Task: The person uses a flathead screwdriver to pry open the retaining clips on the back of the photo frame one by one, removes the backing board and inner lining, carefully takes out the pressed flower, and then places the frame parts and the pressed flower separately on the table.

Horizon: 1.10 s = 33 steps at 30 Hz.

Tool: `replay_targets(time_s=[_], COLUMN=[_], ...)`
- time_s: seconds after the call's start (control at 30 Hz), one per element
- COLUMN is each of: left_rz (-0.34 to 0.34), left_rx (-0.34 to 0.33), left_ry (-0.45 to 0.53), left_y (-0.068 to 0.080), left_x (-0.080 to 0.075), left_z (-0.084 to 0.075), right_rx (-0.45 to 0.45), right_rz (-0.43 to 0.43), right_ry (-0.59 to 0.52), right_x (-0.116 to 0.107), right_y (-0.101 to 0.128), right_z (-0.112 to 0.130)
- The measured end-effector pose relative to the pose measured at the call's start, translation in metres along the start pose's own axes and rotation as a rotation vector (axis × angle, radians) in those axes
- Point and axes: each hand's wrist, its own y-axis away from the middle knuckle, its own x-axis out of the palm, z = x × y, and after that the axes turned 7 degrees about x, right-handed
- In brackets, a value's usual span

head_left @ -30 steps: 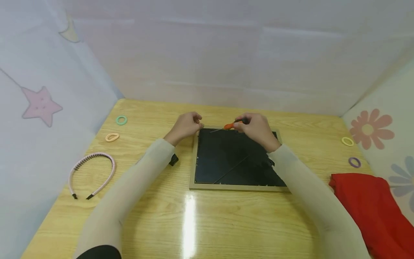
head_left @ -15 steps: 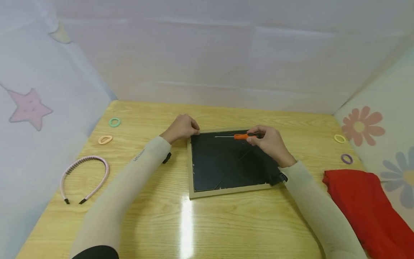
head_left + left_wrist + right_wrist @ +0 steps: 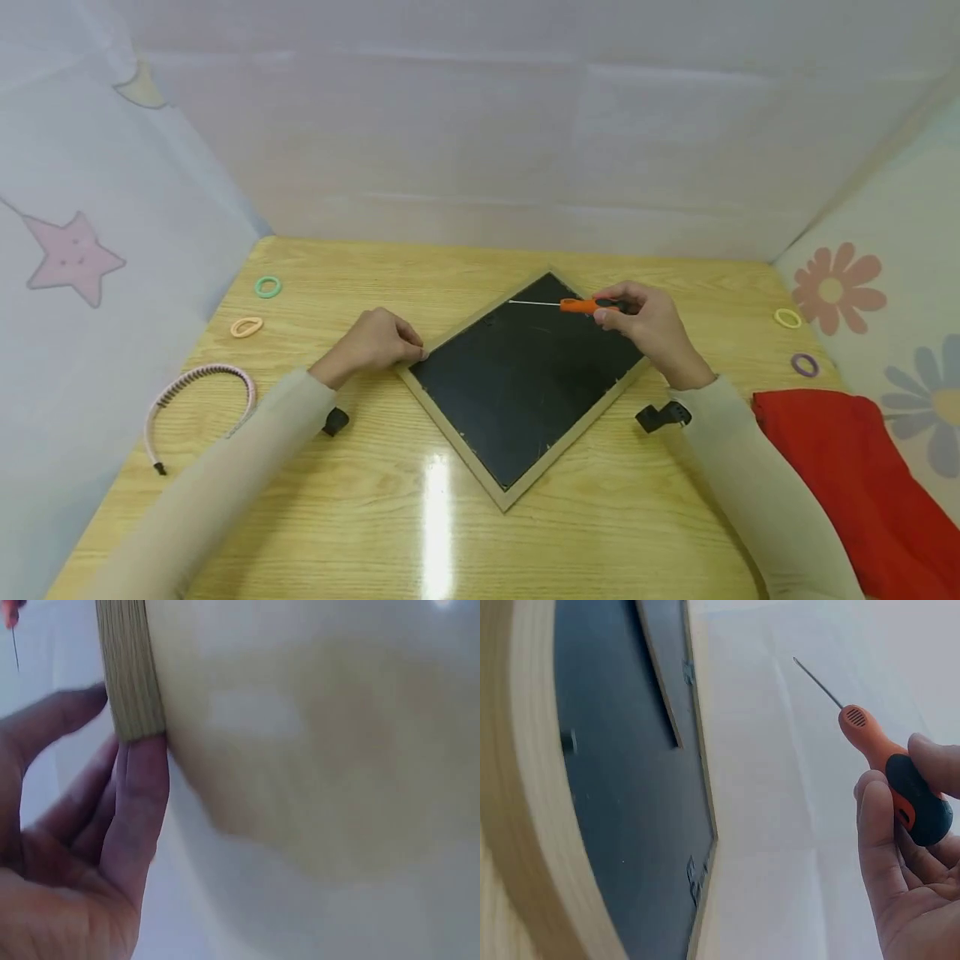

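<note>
Screwdriver (image 3: 581, 306) sits in the right hand (image 3: 654, 327), fingers and thumb clamped on the handle, shaft running roughly right to left, tip pointing left over the far part of the dark-backed frame (image 3: 459, 440). Frame's lying diamond-wise on the table (image 3: 360, 517), long axis slanting near left to far right afaict. The left hand (image 3: 375, 339) is the closer one, pinching its left corner. Brands or labels? Honestly can't read any writing anywhere
</note>
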Motion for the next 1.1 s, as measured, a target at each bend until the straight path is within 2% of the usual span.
replay_targets(time_s=[0.17,0.37,0.5,0.67,0.77,0.9,1.0,1.1], left_rz=[-0.037,-0.044,-0.034,-0.012,0.045,0.15,0.184,0.209], left_rx=[-0.06,-0.143,-0.155,-0.158,-0.147,-0.112,-0.093,-0.099], left_ry=[0.039,0.244,0.34,0.425,0.475,0.554,0.609,0.664], left_y=[0.032,0.062,0.071,0.071,0.066,0.053,0.043,0.035], left_x=[0.01,0.035,0.053,0.061,0.059,0.054,0.052,0.053], left_z=[-0.004,-0.022,-0.037,-0.046,-0.045,-0.043,-0.041,-0.042], right_rx=[-0.011,-0.01,-0.024,-0.059,-0.066,-0.064,-0.075,-0.088], right_rz=[-0.004,-0.011,-0.011,0.008,0.033,0.048,0.06,0.109], right_ry=[-0.041,-0.04,-0.056,-0.06,-0.056,0.023,0.1,0.173], right_x=[-0.001,-0.001,-0.001,0.002,0.006,0.011,0.017,0.024], right_y=[0.001,0.005,0.005,0.007,0.011,0.019,0.028,0.036], right_z=[0.005,0.012,0.016,0.018,0.02,0.024,0.028,0.029])
